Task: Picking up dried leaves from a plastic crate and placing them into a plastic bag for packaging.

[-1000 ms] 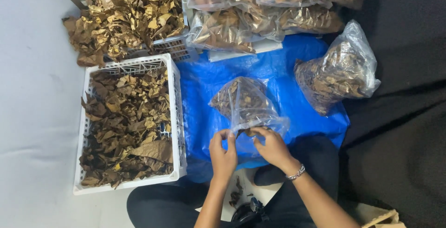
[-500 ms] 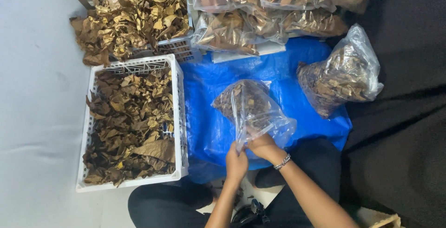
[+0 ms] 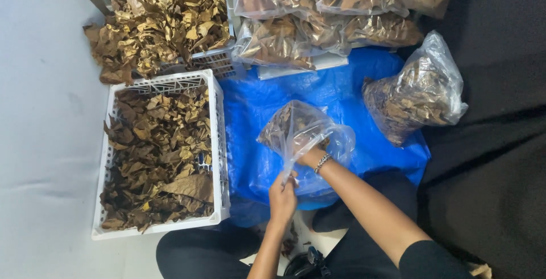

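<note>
Plainly, the white crate (image 3: 219, 142) of dried leaves sits leftmost; beside it, over the blue sheet (image 3: 256, 108), the left hand (image 3: 282, 196) pinches the clear bag's (image 3: 301, 134) mouth, and the right hand (image 3: 311, 155) is buried inside, grip unseen; thin plastic might tear, spilling leaves

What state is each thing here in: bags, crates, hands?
Clear plastic bag on the blue sheet: open, part-filled with dry leaves.
Left hand: pinching the bag's edge.
Right hand: inside the bag's mouth.
White slatted crate: full of brown leaves.
Bag at right: filled, lying.
</note>
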